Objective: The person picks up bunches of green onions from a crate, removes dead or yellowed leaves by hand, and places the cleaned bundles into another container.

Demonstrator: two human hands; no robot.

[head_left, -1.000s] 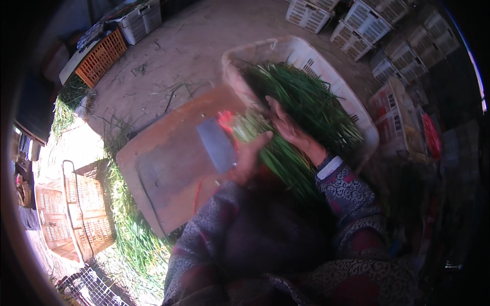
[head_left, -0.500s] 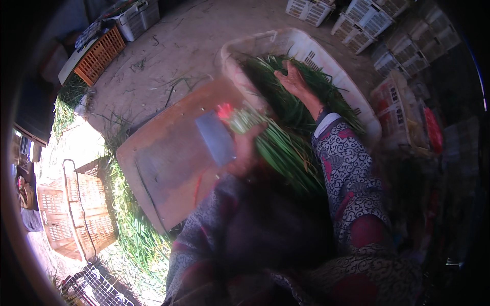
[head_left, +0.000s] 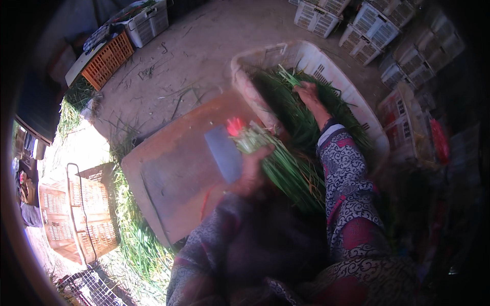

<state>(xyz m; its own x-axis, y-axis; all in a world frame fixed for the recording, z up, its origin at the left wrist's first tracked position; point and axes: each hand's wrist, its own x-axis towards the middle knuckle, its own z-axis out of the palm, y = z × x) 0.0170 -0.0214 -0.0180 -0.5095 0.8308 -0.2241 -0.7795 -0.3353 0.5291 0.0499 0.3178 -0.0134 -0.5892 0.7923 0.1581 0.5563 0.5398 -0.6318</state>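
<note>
one bunch of chives (head_left: 278, 163) gripped in left hand (head_left: 251, 171) with cleaver (head_left: 224, 153) — right hand (head_left: 308, 94), fingers closing on more in white crate (head_left: 352, 97) at upper right — plenty left.

One cleaver (head_left: 224, 153) — one board (head_left: 178, 173) — one white crate (head_left: 326, 76) of greens.

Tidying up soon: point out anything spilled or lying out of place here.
Loose green stalks lie strewn on the ground beside the wooden board, outside the white crate. An orange crate lies tipped on its side nearby.
</note>
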